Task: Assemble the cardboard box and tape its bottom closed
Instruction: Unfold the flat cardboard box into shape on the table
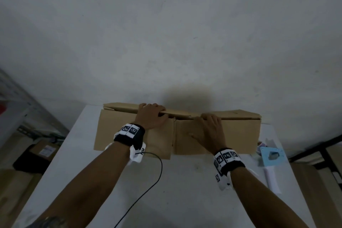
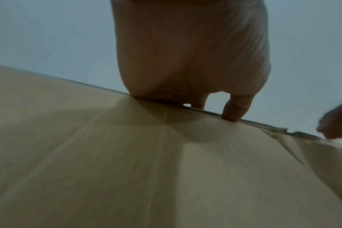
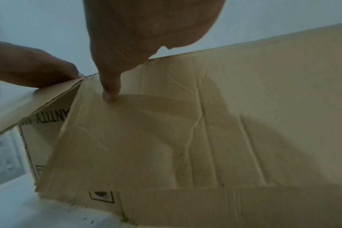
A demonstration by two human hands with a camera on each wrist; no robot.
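Observation:
A brown cardboard box point(image 1: 244, 133) stands on the white table point(image 1: 185, 190) against the wall, its near flaps hanging down in front. My left hand point(image 1: 150, 114) grips the top edge left of centre, fingers curled over it. My right hand point(image 1: 209, 126) holds the top edge just right of the centre seam. In the left wrist view the left hand point(image 2: 185, 61) has its thumb on the edge of the box point(image 2: 146, 169). In the right wrist view the right hand point(image 3: 146, 30) presses its thumb onto a creased flap of the box point(image 3: 224, 123). The fingertips of both hands are hidden behind the edge.
A light blue tape dispenser point(image 1: 272, 155) with a white handle lies on the table to the right of the box. A black cable point(image 1: 160, 168) trails over the table from my left wrist. Boxes and shelving stand on the floor at both sides.

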